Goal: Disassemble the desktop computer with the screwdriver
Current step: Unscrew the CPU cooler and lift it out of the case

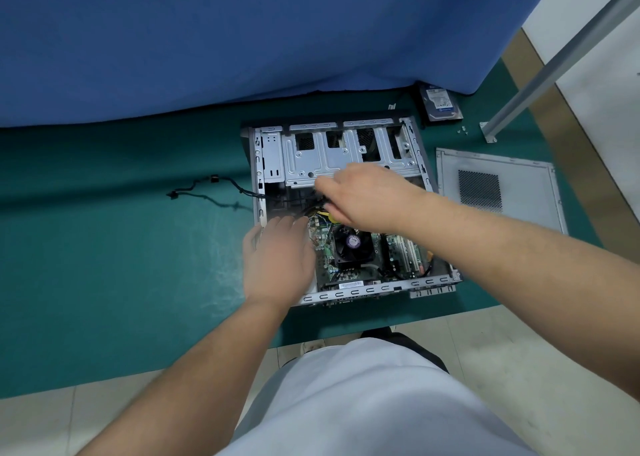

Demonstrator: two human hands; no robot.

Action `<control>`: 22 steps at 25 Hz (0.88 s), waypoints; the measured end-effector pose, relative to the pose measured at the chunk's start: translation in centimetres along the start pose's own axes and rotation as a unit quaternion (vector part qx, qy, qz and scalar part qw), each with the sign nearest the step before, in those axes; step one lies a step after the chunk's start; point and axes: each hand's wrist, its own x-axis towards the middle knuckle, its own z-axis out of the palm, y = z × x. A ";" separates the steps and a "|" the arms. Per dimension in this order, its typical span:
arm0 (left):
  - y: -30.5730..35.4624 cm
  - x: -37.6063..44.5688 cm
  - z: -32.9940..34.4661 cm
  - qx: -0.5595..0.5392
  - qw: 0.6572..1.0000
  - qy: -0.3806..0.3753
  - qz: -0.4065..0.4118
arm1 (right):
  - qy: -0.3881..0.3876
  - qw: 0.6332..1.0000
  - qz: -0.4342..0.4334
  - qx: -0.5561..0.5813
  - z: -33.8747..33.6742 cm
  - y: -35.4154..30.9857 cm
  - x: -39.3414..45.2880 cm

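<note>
- While the right hand reaches over the middle of the open desktop computer, its fingers curl down into the cable bundle above the board; looks like a pinch on a black or yellow lead, but motion blur hides exactly what it has hold of.
- Left hand lies flat on the case's left edge, fingers fairly straight, gripping nothing: a brace, by my read.
- No screwdriver in view in either hand.
- Key relation: the cables sit directly under the right fingertips, just ahead of the left hand, so the right hand is the working one. Pull direction likely up and toward the person.
- Case lies on its side on the green mat, long axis running away from the person, drive cage at the far end, motherboard and CPU fan near.
- Side panel is off, flat just right of the case.
- Hard drive is out, beyond the far right corner.
- 1 loose black cable trails out left.
- Few screws lie near a metal post's foot.
</note>
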 end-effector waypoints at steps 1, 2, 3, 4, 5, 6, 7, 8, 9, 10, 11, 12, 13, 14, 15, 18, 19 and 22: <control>0.0 0.0 0.0 -0.001 1.000 -0.001 0.001 | -0.028 0.997 -0.063 0.023 -0.5 0.4 -0.1; 0.0 0.0 -0.1 0.000 1.000 -0.004 0.001 | -0.056 0.993 -0.091 0.045 -0.9 0.6 -0.3; 0.0 0.0 -0.2 0.002 1.000 -0.007 0.000 | -0.067 0.993 -0.076 0.059 -1.0 0.4 -0.5; 0.0 0.0 -0.2 0.003 1.000 -0.010 -0.001 | -0.045 0.997 -0.029 0.057 -0.7 -0.1 -0.7; 0.1 0.0 -0.2 0.002 1.000 -0.011 -0.002 | -0.011 0.998 0.046 0.032 -0.3 -0.7 -0.7; 0.1 0.0 -0.3 0.002 1.000 -0.012 -0.002 | 0.012 0.994 0.106 -0.008 0.1 -1.2 -0.5; 0.1 0.0 -0.3 0.002 1.000 -0.012 -0.003 | 0.021 0.989 0.140 -0.038 0.2 -1.6 -0.2; 0.1 0.0 -0.3 0.003 1.000 -0.012 -0.003 | 0.020 0.988 0.145 -0.045 0.4 -1.7 0.0; 0.1 0.0 -0.3 0.003 1.000 -0.014 -0.004 | 0.014 0.994 0.104 -0.030 0.2 -1.5 0.2; 0.1 0.0 -0.3 0.002 1.000 -0.016 -0.003 | -0.001 1.000 0.027 0.004 -0.2 -1.0 0.2; 0.1 0.0 -0.3 0.001 1.000 -0.015 -0.003 | -0.033 0.998 -0.050 0.032 -0.8 -0.4 0.1; 0.1 0.0 -0.3 0.002 1.000 -0.015 -0.004 | -0.065 0.993 -0.089 0.051 -1.2 -0.2 -0.1; 0.1 0.0 -0.3 0.002 1.000 -0.016 -0.005 | -0.079 0.992 -0.078 0.063 -1.4 -0.3 -0.2; 0.1 0.0 -0.3 0.003 1.000 -0.017 -0.005 | -0.064 0.996 -0.027 0.063 -1.2 -0.7 -0.4; 0.1 0.0 -0.3 0.004 1.000 -0.016 -0.006 | -0.032 0.997 0.056 0.045 -0.8 -1.3 -0.5; 0.1 0.0 -0.3 0.002 1.000 -0.013 -0.006 | 0.020 0.987 0.153 -0.041 0.0 -2.3 0.1; 0.1 0.0 -0.3 0.000 1.000 -0.013 -0.006 | 0.026 0.993 0.109 -0.023 0.2 -2.0 0.1; 0.2 -0.1 -0.4 -0.001 1.000 -0.013 -0.006 | -0.010 0.995 -0.064 0.075 -0.3 -1.0 -0.3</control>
